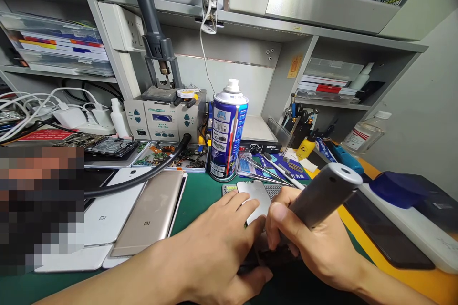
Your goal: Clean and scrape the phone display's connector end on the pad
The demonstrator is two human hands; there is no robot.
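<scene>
My right hand (315, 238) is wrapped round a grey cylindrical tool (324, 193) that tilts up to the right. Its lower end is hidden by my fingers, over a dark object on the bench. My left hand (222, 238) lies with fingers apart, beside and partly over that dark object, which is mostly hidden and in shadow. Just beyond my left fingertips lies a flat silvery plate (258, 195) on a perforated grey holder (277, 191). Whether my left fingers pinch anything is not visible.
A blue spray can (229, 128) stands behind my hands. At the left lie a white phone (107, 214) and a gold phone (150, 214), with a black hose (143, 178) across them. A parts tray (175, 155) sits behind. Right: a dark phone (388, 228) and a bottle (368, 133).
</scene>
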